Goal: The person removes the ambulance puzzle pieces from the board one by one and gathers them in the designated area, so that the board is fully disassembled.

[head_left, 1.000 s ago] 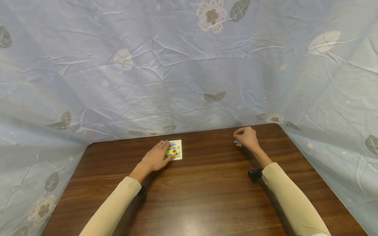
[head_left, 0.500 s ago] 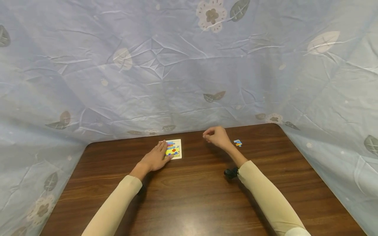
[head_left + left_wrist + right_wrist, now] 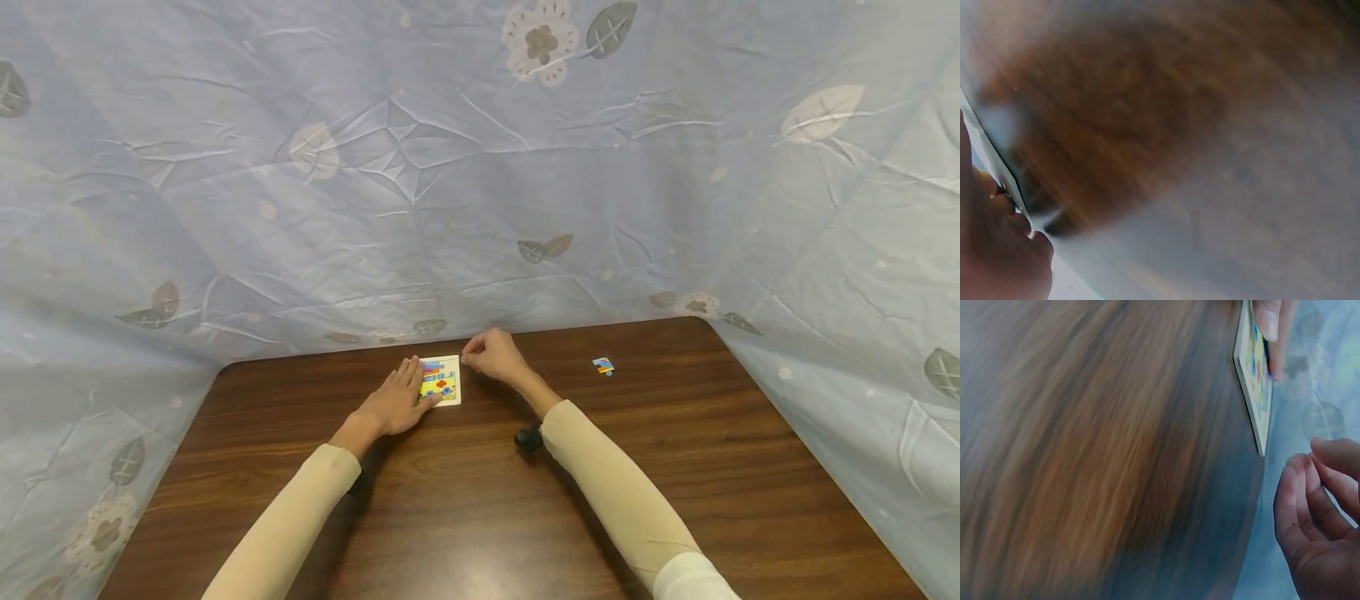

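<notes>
The left hand (image 3: 393, 400), fingers outstretched over the puzzle board (image 3: 457, 392), should press steadily while the right hand (image 3: 495, 356) — fingertips together near the board's corner, any grip unclear — works gently, the loose piece (image 3: 603, 365) lying well apart.

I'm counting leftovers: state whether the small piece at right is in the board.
Out: the small piece lies on the table, apart from the board.

Puzzle (image 3: 442, 384) flat (wht-rimmed), loose multicol. pc (image 3: 603, 365) well apart.
</notes>
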Motion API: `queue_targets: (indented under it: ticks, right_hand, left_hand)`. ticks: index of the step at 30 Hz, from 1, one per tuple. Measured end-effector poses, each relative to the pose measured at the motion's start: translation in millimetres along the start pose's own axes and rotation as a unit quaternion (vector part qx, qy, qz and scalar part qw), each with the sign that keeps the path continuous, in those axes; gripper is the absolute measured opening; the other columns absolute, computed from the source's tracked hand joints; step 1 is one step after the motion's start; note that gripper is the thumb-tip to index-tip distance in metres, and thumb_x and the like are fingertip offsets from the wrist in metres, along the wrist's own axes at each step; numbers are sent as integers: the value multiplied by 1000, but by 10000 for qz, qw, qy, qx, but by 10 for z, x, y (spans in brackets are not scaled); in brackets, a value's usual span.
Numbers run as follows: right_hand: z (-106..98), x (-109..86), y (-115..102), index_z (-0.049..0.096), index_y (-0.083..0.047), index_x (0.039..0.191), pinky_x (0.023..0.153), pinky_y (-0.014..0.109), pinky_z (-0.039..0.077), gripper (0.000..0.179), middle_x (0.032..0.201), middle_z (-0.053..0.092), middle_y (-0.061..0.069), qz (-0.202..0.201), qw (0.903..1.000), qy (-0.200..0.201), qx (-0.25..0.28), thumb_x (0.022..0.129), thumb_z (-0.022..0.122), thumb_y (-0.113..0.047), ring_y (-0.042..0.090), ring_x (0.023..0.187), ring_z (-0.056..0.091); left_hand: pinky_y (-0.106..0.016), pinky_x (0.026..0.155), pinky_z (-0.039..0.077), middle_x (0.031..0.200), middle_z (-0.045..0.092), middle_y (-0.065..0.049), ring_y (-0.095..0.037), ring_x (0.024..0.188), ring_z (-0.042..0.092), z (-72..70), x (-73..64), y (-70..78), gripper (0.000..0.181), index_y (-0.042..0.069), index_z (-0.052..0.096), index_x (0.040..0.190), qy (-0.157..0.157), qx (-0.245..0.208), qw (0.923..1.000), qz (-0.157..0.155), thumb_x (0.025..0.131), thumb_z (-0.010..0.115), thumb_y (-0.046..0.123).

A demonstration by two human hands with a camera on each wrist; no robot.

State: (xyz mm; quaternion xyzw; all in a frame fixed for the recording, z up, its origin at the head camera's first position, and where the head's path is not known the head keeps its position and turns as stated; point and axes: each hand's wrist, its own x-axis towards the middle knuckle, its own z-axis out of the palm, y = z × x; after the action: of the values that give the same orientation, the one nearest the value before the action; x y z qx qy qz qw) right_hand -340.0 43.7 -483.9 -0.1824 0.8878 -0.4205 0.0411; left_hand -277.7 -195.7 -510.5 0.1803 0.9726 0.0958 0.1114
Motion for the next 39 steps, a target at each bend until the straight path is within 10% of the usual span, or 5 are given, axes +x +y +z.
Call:
queue_targets:
  ticks: [23, 39]
  right_hand:
    - [438, 237, -210, 74, 3, 120, 98, 42, 63, 41, 124, 75, 17, 250, 9942, -519, -906, 92, 84, -27, 32, 112, 73]
    - [520, 267, -178, 78, -1, 106, 86, 37, 65, 28, 113, 79, 13, 322, 9948, -467, -847, 91, 84, -24, 26, 99, 74]
  left_hand:
    - [-54, 136, 13, 177, -1, -24, -40, 166, 5, -21, -37, -110, 88, -4, 6, 167, -76, 610, 9981, 27, 112, 27, 61]
    - [-54, 136, 15, 177, 2, -24, -40, 166, 8, 1, -41, -119, 87, -4, 9, 167, -11, 554, 9985, 3, 112, 29, 60]
